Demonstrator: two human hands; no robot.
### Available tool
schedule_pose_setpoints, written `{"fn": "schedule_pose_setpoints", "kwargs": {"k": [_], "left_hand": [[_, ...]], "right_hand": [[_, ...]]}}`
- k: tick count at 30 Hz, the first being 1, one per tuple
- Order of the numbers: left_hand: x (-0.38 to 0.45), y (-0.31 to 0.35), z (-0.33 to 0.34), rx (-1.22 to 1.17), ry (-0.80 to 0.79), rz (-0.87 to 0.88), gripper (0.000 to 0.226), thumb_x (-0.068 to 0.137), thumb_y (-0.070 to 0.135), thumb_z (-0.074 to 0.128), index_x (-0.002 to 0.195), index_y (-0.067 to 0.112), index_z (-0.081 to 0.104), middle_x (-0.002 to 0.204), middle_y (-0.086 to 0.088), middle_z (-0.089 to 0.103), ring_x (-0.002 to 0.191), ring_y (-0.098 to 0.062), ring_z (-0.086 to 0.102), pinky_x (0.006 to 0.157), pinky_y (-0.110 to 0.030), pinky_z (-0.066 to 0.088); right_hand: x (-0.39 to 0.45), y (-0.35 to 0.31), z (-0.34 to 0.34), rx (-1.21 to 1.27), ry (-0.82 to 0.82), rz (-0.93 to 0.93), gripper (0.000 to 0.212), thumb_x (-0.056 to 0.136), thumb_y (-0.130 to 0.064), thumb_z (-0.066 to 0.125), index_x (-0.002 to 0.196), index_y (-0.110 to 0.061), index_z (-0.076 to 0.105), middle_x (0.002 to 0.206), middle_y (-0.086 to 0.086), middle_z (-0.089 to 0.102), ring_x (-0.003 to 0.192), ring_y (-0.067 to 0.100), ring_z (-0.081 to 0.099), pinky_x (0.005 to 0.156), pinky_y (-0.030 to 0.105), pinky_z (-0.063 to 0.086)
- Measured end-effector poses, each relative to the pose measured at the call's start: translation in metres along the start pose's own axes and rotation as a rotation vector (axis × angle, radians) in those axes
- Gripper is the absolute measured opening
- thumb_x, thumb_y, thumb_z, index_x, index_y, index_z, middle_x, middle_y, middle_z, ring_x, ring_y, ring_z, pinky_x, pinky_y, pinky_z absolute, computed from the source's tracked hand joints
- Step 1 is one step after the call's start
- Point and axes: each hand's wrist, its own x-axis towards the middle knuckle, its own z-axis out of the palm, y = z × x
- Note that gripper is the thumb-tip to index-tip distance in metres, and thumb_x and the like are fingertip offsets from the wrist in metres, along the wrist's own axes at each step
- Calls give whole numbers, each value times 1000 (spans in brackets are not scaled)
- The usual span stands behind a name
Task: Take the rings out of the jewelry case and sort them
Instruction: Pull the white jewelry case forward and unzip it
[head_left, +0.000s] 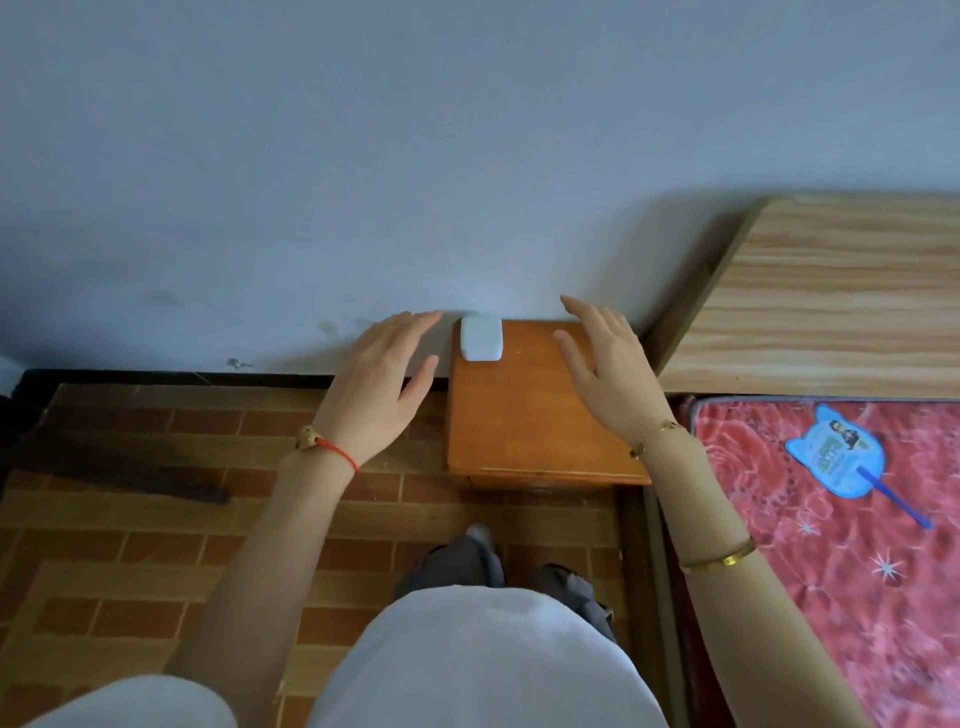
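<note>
A small white jewelry case (481, 338) lies closed at the far left corner of a brown wooden nightstand (524, 415), close to the wall. No rings are visible. My left hand (382, 382) hovers just left of the case, past the nightstand's left edge, fingers spread and holding nothing. My right hand (605, 364) is above the nightstand's right side, to the right of the case, also spread with nothing in it. Neither hand touches the case.
A bed with a red patterned mattress (841, 545) and a wooden headboard (831, 296) stands right of the nightstand. A blue paper fan (834, 449) lies on the mattress. A pale wall (363, 182) rises behind. The floor (156, 493) is brick-patterned.
</note>
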Motion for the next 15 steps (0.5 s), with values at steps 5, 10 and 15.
{"fn": "schedule_pose_setpoints", "kwargs": {"k": [5,10,15], "left_hand": [[-2,-17,42,-38,-9,-21,48,101,29,43,148,20,35,148,3,42,138,-12,39,113,-26,33],[-4,-43,116,-25,16,-13,49,100,28,44,147,19,36,147,1,44,138,-15,39,114,-34,35],[-2,-71,208,-15,61,-14,48,100,28,45,147,19,38,147,1,44,139,-15,38,113,-27,30]], "right_hand": [[-3,32,35,-8,-10,0,47,101,-38,39,142,-17,40,142,5,49,136,22,39,114,42,34],[1,90,93,-51,-11,-13,49,101,-41,38,144,-19,38,144,4,48,138,20,37,115,39,33],[11,157,162,-45,13,-28,48,100,-41,39,144,-20,37,144,3,47,139,19,36,115,39,33]]}}
